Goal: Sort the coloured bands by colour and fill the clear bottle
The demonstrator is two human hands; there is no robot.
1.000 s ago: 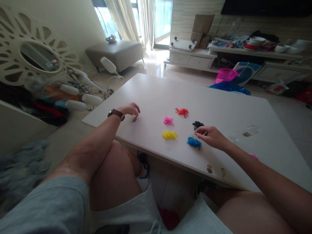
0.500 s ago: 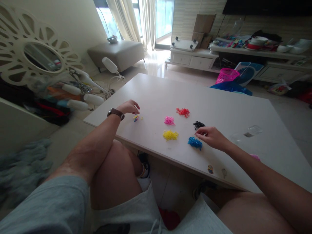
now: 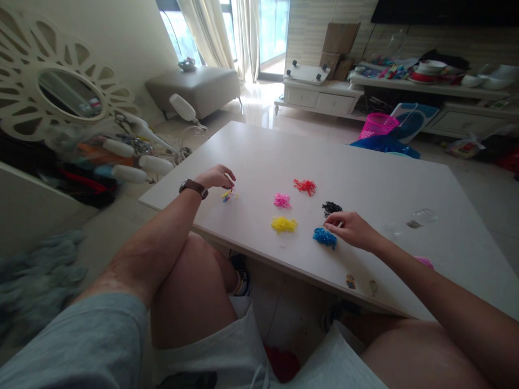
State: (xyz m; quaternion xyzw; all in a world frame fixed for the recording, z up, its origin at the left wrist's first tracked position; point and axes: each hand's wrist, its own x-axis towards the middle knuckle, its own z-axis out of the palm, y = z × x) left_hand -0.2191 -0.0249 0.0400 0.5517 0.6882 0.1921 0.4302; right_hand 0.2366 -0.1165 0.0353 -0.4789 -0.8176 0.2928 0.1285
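Observation:
My left hand (image 3: 217,177) hangs over a small mixed heap of coloured loops (image 3: 227,196) at the table's left. Its fingertips are pinched together by a tiny dark bit, too small to name. My right hand (image 3: 349,228) is closed in a pinch at the upper edge of a pile of blue loops (image 3: 324,237); whatever its fingertips hold is hidden. Just behind it lies a pile of black loops (image 3: 331,208). Yellow loops (image 3: 284,225), pink loops (image 3: 281,200) and red loops (image 3: 305,187) form separate piles between my hands.
The white table (image 3: 259,156) carries a clear plastic container (image 3: 421,218) at the right. A small cartoon figure (image 3: 350,281) and a small clear piece (image 3: 373,287) lie along the near edge. A pink item (image 3: 425,262) shows partly behind my right forearm.
My left hand has shifted slightly to the right, with its fingers lower and drawn together by the mixed heap. My right hand has barely moved.

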